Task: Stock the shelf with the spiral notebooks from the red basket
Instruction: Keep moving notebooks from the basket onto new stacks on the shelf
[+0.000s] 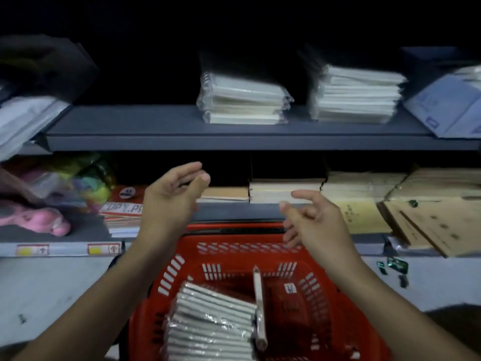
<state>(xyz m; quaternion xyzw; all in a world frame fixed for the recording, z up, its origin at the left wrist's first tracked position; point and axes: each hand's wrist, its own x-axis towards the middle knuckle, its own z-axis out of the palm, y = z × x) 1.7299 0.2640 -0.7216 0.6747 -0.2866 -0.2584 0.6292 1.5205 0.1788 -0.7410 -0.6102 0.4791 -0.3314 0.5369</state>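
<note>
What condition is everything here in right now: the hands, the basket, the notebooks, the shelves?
Left hand: open, holding nothing, raised above the basket.
Right hand: open, empty, fingers loosely spread.
Red basket: partly full, on the floor before the shelves.
Wrapped notebooks: stacked in the basket's left side.
Single notebook: standing on edge beside that stack.
Upper shelf: two wrapped stacks, bare space at left.

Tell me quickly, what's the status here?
Both hands, left and right, open and empty above red basket. Wrapped notebooks inside it. Nothing in the way.
</note>
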